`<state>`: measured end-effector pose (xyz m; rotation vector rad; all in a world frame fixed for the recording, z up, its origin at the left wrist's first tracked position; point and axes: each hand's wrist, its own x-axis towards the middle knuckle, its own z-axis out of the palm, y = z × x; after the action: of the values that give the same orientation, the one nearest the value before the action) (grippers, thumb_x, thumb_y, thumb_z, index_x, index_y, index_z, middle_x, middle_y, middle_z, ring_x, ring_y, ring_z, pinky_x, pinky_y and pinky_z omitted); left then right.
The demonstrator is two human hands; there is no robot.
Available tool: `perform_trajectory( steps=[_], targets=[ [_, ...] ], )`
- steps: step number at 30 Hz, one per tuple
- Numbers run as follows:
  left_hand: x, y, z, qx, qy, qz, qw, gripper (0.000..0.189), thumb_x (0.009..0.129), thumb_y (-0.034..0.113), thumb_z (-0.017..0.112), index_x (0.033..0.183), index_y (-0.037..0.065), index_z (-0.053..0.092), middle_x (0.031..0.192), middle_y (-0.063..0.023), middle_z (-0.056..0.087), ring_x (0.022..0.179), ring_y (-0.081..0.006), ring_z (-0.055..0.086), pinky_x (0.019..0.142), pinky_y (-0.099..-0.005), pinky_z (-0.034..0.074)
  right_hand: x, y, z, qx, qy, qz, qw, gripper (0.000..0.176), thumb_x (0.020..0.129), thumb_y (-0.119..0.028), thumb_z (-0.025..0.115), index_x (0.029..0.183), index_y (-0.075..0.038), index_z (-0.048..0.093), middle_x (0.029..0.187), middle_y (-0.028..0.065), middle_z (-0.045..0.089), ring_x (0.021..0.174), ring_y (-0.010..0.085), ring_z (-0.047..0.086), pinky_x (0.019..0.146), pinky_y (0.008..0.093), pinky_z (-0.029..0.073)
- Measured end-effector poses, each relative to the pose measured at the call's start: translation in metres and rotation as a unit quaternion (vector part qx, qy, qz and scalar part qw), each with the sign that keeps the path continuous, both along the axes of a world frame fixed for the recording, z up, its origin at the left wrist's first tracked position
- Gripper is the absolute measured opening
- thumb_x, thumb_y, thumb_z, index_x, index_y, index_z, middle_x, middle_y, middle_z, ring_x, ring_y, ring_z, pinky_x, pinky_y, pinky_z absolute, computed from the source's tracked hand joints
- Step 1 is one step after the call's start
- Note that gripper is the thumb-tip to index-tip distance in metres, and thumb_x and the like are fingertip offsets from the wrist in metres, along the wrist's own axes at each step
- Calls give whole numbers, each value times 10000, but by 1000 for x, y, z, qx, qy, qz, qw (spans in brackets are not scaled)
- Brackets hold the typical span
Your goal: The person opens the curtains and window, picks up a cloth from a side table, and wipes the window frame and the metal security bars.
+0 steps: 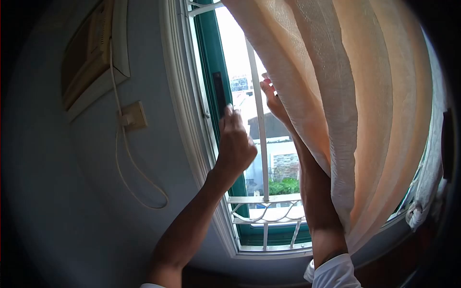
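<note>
My left hand (235,144) is raised at the green window frame (209,57), its fingers bent and drawn together just beside the dark recessed pull (219,89). A small whitish patch shows at its slightly blurred fingertips; I cannot tell what it holds. Past the white grille bar (261,134), my right hand (274,102) reaches up with curled fingers and a bit of pinkish red between them. The peach curtain (307,81) hangs over part of that hand and forearm.
On the left wall, an air conditioner (89,53) sits above an outlet (134,116) with a plug and a looping white cord (139,168). Scrollwork of the white grille (266,211) crosses the lower window. Knotted pale fabric (418,213) hangs at right.
</note>
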<state>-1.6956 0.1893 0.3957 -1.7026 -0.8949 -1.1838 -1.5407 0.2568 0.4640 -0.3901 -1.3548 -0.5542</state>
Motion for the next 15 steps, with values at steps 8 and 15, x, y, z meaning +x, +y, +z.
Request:
perform_trajectory(
  steps=[8,15],
  targets=[
    [17,8,41,-181,-337,-138,914,717,724,-54,509,1409,-200,357,1258,-415,527,1272,-509,493,1123,-523,391,17,-22,31,-51,-74,-82,993,216,965,-161,690,1110,-3,719,968,156,743,819,233,718,760,361,567],
    [36,13,31,-142,-369,-127,910,686,756,-60,522,1414,-177,368,1360,-350,498,1239,-479,503,1159,-525,358,30,-49,30,-103,-189,-21,976,209,909,-25,710,1110,31,724,1038,202,751,872,303,757,776,397,612]
  ],
)
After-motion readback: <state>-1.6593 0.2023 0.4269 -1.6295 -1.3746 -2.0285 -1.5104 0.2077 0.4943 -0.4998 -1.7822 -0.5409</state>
